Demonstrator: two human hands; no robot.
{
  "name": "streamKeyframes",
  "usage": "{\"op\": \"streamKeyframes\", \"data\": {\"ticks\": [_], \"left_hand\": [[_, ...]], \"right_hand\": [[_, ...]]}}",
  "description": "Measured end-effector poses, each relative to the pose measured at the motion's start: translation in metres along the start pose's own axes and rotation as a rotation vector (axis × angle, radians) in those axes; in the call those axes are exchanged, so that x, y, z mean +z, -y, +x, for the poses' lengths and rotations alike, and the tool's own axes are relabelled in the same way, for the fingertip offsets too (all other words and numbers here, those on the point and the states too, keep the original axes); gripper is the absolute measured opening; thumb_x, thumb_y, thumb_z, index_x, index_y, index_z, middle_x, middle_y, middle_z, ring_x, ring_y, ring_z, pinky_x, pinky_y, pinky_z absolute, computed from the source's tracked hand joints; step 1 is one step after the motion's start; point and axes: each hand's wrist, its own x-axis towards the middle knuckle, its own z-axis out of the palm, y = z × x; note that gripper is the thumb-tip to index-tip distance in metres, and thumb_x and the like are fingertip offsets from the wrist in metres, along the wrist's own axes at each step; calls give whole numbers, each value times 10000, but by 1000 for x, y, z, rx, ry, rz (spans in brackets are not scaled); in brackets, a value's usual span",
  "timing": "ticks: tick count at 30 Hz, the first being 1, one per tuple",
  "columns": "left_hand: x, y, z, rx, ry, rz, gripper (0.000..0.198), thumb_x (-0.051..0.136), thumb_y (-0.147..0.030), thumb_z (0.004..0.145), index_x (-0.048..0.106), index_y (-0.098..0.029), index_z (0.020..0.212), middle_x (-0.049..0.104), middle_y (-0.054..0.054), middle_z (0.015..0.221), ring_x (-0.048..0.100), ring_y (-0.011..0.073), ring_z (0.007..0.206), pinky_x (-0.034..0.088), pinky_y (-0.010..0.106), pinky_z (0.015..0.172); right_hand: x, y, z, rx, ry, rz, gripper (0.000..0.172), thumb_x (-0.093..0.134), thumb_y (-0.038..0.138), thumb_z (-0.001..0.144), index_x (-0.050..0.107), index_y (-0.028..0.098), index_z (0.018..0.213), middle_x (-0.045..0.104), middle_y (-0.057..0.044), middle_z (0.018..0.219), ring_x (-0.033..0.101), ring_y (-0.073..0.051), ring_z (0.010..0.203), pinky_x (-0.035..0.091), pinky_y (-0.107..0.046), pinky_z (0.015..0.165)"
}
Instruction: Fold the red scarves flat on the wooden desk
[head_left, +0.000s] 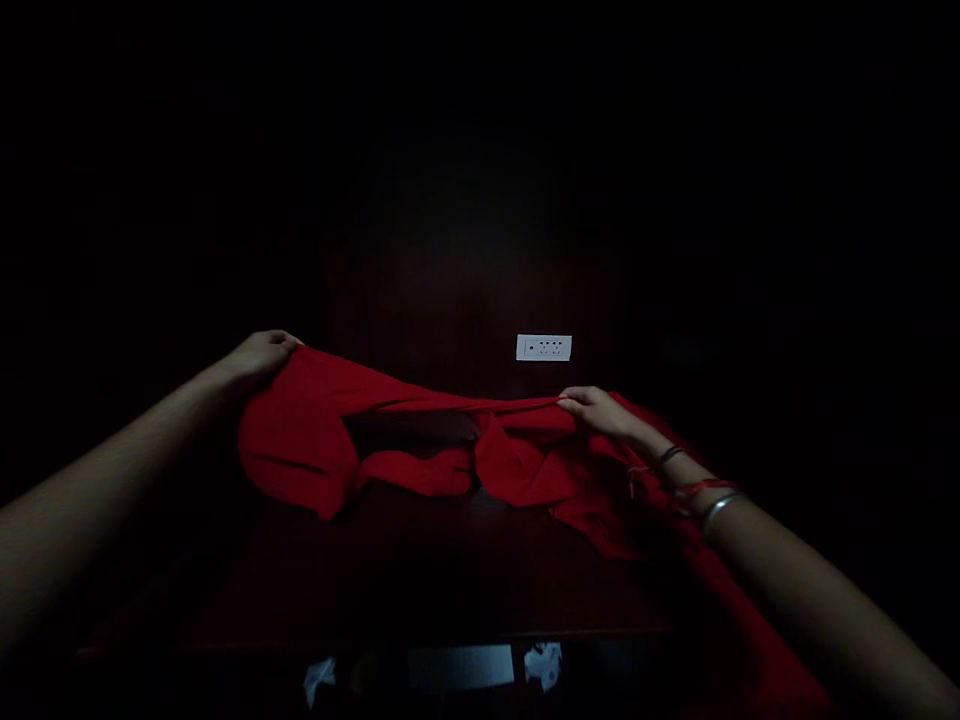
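A red cloth is stretched between my two hands above a dark table. My left hand is closed on the cloth's upper left edge. My right hand pinches the top edge near the middle right, fingers closed on the fabric. Several bracelets sit on my right wrist. The cloth sags in folds below the held edge and trails down under my right forearm toward the bottom right.
The room is very dark. A white wall socket plate shows on the wall behind the cloth. The dark table's front edge runs along the bottom, with pale objects below it.
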Motion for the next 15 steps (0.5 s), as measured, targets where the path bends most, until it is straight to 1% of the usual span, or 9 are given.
{"op": "streamKeyframes", "data": {"ticks": [1, 2, 3, 5, 7, 10, 11, 13, 15], "left_hand": [[-5, -5, 7, 21, -27, 174, 151, 463, -185, 750, 566, -79, 779, 491, -20, 572, 499, 148, 699, 401, 385, 708], [-5, -10, 11, 68, -30, 319, 177, 456, -191, 759, 553, -85, 862, 522, -4, 673, 495, 161, 763, 384, 382, 750], [0, -17, 10, 132, -18, 433, 219, 451, -200, 765, 527, -94, 941, 538, 20, 788, 488, 176, 825, 370, 376, 781], [26, -32, -6, 239, 62, 503, 317, 459, -208, 759, 465, -112, 1060, 507, 76, 993, 456, 210, 939, 345, 371, 827], [65, -54, -40, 271, 169, 392, 353, 458, -295, 766, 457, -140, 1083, 472, 99, 1071, 438, 226, 990, 332, 368, 850], [120, -94, -106, 437, 385, -12, 318, 382, -346, 800, 483, -154, 1032, 522, 70, 1023, 467, 166, 966, 348, 279, 844], [135, -108, -127, 478, 404, -111, 322, 405, -366, 785, 482, -163, 1024, 534, 60, 999, 487, 157, 926, 370, 264, 813], [157, -131, -158, 548, 389, -197, 312, 509, -351, 715, 493, -175, 972, 558, 41, 908, 511, 152, 837, 397, 252, 747], [172, -147, -174, 558, 343, -181, 173, 503, -261, 706, 516, -183, 860, 561, 24, 785, 514, 147, 755, 401, 254, 699]], "right_hand": [[-18, 4, -1, -15, -59, 170, 307, 371, 366, 786, 567, 131, 788, 593, -34, 733, 530, -137, 672, 403, -235, 593], [-35, 10, -2, -12, -106, 310, 327, 402, 418, 759, 563, 133, 755, 578, -18, 680, 517, -128, 620, 396, -226, 552], [-49, 16, -3, 2, -161, 416, 333, 438, 449, 728, 558, 138, 733, 562, -4, 641, 500, -115, 573, 385, -217, 519], [-68, 30, -3, 46, -228, 531, 332, 494, 472, 677, 555, 150, 727, 547, 9, 611, 477, -102, 532, 369, -208, 488], [-73, 44, 1, 65, -222, 552, 328, 534, 473, 638, 563, 154, 708, 550, 6, 610, 480, -107, 543, 370, -211, 494], [-63, 59, 10, 32, -106, 451, 324, 565, 467, 599, 575, 145, 632, 540, 6, 577, 476, -113, 557, 365, -216, 506], [-58, 63, 12, 13, -70, 400, 328, 562, 467, 599, 574, 140, 605, 527, 10, 556, 466, -109, 548, 355, -214, 500], [-51, 67, 15, -27, -48, 321, 343, 537, 470, 624, 573, 131, 582, 503, 17, 527, 443, -97, 526, 336, -209, 487], [-49, 71, 15, -64, -91, 290, 350, 506, 465, 655, 583, 127, 608, 505, 17, 533, 441, -93, 526, 333, -207, 490]]}}
